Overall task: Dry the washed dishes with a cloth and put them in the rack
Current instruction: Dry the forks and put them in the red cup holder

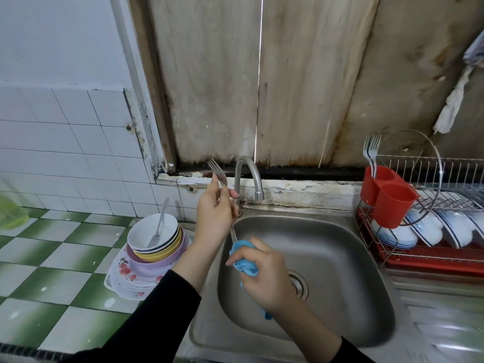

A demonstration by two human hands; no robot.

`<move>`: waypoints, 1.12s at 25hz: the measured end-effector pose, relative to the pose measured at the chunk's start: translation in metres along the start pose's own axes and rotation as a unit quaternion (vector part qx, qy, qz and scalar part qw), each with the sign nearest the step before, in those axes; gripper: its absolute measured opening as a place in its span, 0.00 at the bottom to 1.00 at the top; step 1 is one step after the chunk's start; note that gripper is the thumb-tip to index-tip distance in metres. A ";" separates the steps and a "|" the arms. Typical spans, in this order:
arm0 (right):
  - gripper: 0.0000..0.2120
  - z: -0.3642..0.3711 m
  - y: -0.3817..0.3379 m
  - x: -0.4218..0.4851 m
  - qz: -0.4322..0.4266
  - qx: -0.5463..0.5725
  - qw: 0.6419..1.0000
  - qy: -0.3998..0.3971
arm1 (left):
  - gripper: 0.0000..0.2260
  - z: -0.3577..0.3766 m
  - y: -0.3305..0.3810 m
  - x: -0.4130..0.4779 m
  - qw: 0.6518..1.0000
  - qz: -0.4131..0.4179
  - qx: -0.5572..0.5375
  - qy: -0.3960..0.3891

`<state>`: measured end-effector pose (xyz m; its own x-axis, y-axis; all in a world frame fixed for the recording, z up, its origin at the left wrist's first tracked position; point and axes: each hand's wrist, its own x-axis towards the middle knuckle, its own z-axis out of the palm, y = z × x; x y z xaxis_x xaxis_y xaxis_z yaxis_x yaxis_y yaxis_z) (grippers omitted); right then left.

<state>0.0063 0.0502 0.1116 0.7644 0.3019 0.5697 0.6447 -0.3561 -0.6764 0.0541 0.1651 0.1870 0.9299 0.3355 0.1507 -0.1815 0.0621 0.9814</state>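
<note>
Above a steel sink, the left hand grips a fork, tines up. Right hand fingers clench a blue cloth around its handle.

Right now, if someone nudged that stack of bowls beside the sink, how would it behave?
Probably heavy: the bowl stack holds several nested bowls. It rests on floral plates, so a push might slide or tip it. The utensil leaning loose in the top bowl would likely rattle out.
</note>
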 end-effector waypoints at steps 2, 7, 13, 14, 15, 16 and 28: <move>0.18 0.000 0.002 0.000 -0.053 -0.036 0.998 -0.026 | 0.17 0.000 0.001 -0.002 0.999 0.022 0.029 -0.008; 0.08 -0.024 -0.002 0.013 0.017 0.064 0.996 0.053 | 0.15 -0.008 0.005 -0.001 1.000 0.011 0.010 0.001; 0.10 -0.052 -0.018 0.063 0.041 0.056 0.981 0.181 | 0.12 -0.010 -0.003 -0.011 0.996 0.001 0.077 -0.044; 0.12 -0.049 -0.019 0.069 0.023 0.035 0.985 0.167 | 0.14 -0.008 -0.003 -0.015 0.994 0.015 0.093 -0.061; 0.13 -0.044 -0.018 0.073 0.003 0.020 0.990 0.139 | 0.15 -0.006 -0.002 -0.018 0.989 0.044 0.120 -0.076; 0.13 -0.040 -0.017 0.077 -0.021 0.004 0.993 0.113 | 0.17 -0.005 -0.002 -0.023 0.983 0.079 0.145 -0.086; 0.10 -0.031 -0.015 0.092 0.040 0.073 0.990 0.113 | 0.16 -0.013 -0.002 -0.032 0.980 0.144 0.116 -0.071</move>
<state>0.0670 0.0557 0.1892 0.8046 0.0670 0.5900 0.5875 -0.2351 -0.7743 0.0202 0.1662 0.1782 0.8890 0.1717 0.4246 -0.3810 -0.2371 0.8937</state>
